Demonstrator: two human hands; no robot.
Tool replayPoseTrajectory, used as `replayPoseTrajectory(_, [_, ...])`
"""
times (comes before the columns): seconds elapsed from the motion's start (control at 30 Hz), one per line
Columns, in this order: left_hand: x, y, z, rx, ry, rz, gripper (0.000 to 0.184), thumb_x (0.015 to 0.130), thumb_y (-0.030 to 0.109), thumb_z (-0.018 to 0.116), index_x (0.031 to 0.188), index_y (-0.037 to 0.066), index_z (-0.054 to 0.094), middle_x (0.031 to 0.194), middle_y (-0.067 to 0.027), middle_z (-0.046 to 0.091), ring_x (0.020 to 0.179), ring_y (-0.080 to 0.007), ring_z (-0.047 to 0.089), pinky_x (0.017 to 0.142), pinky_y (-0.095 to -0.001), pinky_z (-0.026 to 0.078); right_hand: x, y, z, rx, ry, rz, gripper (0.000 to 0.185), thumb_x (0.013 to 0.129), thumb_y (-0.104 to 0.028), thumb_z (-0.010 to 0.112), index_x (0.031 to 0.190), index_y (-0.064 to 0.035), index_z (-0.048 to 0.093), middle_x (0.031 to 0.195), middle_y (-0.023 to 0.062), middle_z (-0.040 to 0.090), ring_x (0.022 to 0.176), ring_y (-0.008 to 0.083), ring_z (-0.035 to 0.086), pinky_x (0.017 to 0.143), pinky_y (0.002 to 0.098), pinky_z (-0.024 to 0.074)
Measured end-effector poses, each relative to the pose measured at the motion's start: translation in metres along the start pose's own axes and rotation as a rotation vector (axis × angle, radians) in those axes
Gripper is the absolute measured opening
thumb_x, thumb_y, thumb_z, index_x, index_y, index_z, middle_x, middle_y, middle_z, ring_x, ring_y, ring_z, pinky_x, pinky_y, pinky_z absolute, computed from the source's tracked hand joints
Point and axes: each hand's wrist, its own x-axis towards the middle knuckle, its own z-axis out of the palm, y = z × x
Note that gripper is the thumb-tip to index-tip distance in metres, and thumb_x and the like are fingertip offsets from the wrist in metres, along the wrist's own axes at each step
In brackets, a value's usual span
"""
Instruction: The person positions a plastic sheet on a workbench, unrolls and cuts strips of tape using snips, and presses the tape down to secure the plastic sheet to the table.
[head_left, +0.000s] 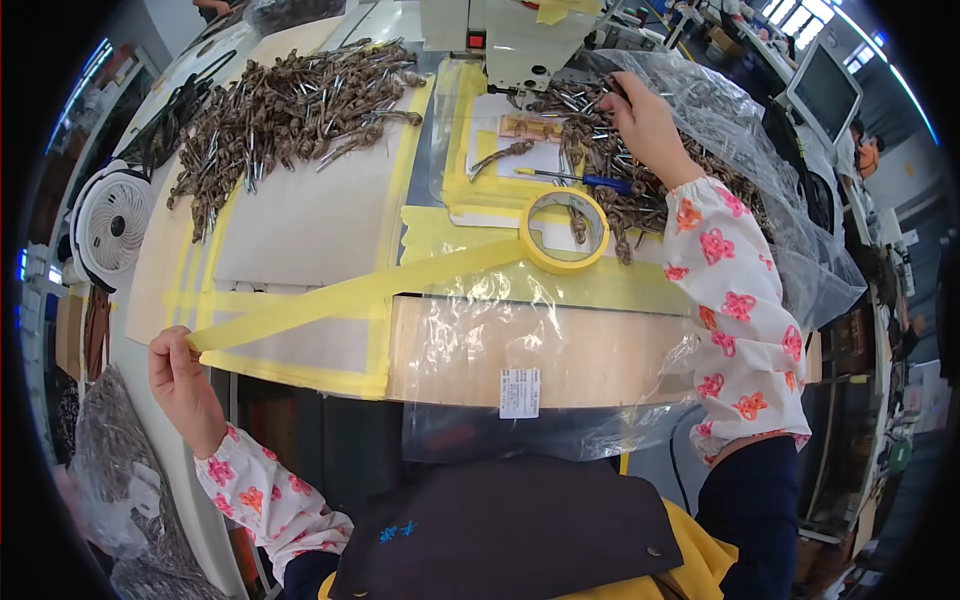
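My left hand (pixel 182 385) pinches the free end of a yellow tape strip (pixel 365 293) at the table's left front. The strip stretches slantwise to the yellow tape roll (pixel 566 264), which rests on the work surface at centre. My right hand (pixel 645 125) is closed at the back right, over a pile of brown knotted cords with metal tips (pixel 600 150). A small dark thing shows at its fingers; I cannot make out what it is. Between the roll and that hand lies a screwdriver (pixel 605 184) with a blue handle.
A larger heap of knotted cords (pixel 290 110) covers the back left. A sewing machine head (pixel 525 45) stands at the back centre. Clear plastic bags (pixel 800 220) lie at right, and a labelled plastic bag (pixel 475 345) hangs over the front edge. A white fan (pixel 112 228) stands left.
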Motion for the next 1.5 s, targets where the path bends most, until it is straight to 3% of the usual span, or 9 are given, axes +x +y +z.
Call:
replayPoseTrajectory(0.07, [0.0,0.0,0.001,-0.011,-0.002,0.001,0.01,0.093,0.01,0.049,0.088,0.002,0.051,0.09,-0.0028,0.052,0.079,-0.0092,0.044,0.075,-0.0237,0.038,-0.003,-0.031,-0.023,0.096,-0.246,0.004,0.023,0.089,-0.017,0.053,0.104,0.0006,0.057,0.072,0.0134,0.064,0.06,0.0224,0.061,0.056,0.0325,0.0455])
replayPoseTrajectory(0.1, [-0.001,0.0,0.001,-0.017,-0.004,0.003,0.01,0.093,0.01,0.049,0.088,0.002,0.052,0.09,-0.0028,0.052,0.078,-0.0091,0.044,0.075,-0.0236,0.037,-0.005,-0.041,-0.033,0.021,-0.324,-0.035,0.032,0.089,-0.034,0.052,0.097,-0.0055,0.065,0.072,0.0149,0.063,0.064,0.0333,0.059,0.059,0.0366,0.0463])
replayPoseTrajectory(0.2, [0.0,0.001,0.0,-0.014,-0.017,0.013,0.009,0.093,0.009,0.049,0.089,0.002,0.052,0.091,-0.003,0.052,0.078,-0.0092,0.044,0.075,-0.0235,0.037,-0.018,-0.058,-0.042,-0.092,-0.478,-0.123,0.039,0.088,-0.04,0.051,0.083,-0.0055,0.068,0.066,0.0096,0.063,0.061,0.0308,0.059,0.055,0.0355,0.0462])
replayPoseTrajectory(0.23, [0.001,0.001,0.0,-0.013,-0.017,0.015,0.009,0.093,0.009,0.049,0.089,0.002,0.052,0.092,-0.0032,0.052,0.079,-0.0092,0.044,0.076,-0.0236,0.037,-0.025,-0.064,-0.039,-0.052,-0.408,-0.254,0.042,0.084,-0.045,0.056,0.075,-0.0071,0.07,0.06,0.0091,0.061,0.056,0.0293,0.058,0.052,0.0347,0.0455])
replayPoseTrajectory(0.33, [0.001,0.001,-0.002,-0.012,-0.022,0.016,0.009,0.093,0.009,0.049,0.09,0.002,0.052,0.093,-0.0038,0.053,0.08,-0.0094,0.045,0.077,-0.0241,0.038,-0.036,-0.087,-0.039,-0.126,-0.523,-0.401,0.034,0.079,-0.038,0.064,0.072,-0.0058,0.069,0.058,0.0097,0.058,0.054,0.0241,0.057,0.05,0.0331,0.0431])
replayPoseTrajectory(0.47, [0.003,0.004,-0.004,-0.036,-0.024,0.017,0.008,0.092,0.01,0.05,0.091,0.002,0.053,0.095,-0.0047,0.054,0.083,-0.0101,0.048,0.08,-0.0252,0.039,-0.04,-0.097,-0.023,-0.208,-0.562,-0.538,0.044,0.071,-0.05,0.065,0.065,-0.0067,0.069,0.053,0.0088,0.056,0.053,0.0273,0.056,0.05,0.0358,0.0435])
replayPoseTrajectory(0.97, [-0.003,0.011,-0.005,-0.097,-0.076,0.069,0.008,0.092,0.012,0.05,0.09,0.004,0.051,0.094,-0.0069,0.05,0.085,-0.0133,0.047,0.081,-0.0271,0.038,-0.019,-0.131,-0.015,-0.371,-0.83,-0.68,0.037,0.065,-0.041,0.072,0.062,-0.0046,0.066,0.058,0.0097,0.06,0.061,0.0288,0.06,0.056,0.0364,0.0457])
replayPoseTrajectory(1.17, [-0.002,0.015,0.001,-0.107,-0.094,0.099,0.009,0.093,0.012,0.05,0.091,0.004,0.052,0.092,-0.0068,0.049,0.084,-0.0134,0.047,0.079,-0.0272,0.039,-0.026,-0.137,-0.009,-0.372,-0.86,-0.797,0.039,0.063,-0.044,0.071,0.059,-0.0058,0.066,0.055,0.009,0.058,0.058,0.0274,0.059,0.056,0.0368,0.0453])
replayPoseTrajectory(1.5, [0.0,0.014,-0.001,-0.139,-0.088,0.113,0.012,0.094,0.014,0.048,0.094,0.003,0.051,0.091,-0.0065,0.05,0.083,-0.013,0.048,0.078,-0.0272,0.04,-0.02,-0.128,-0.015,-0.442,-0.82,-0.585,0.043,0.073,-0.047,0.065,0.064,-0.0046,0.066,0.059,0.0094,0.06,0.064,0.0279,0.061,0.059,0.0363,0.0467])
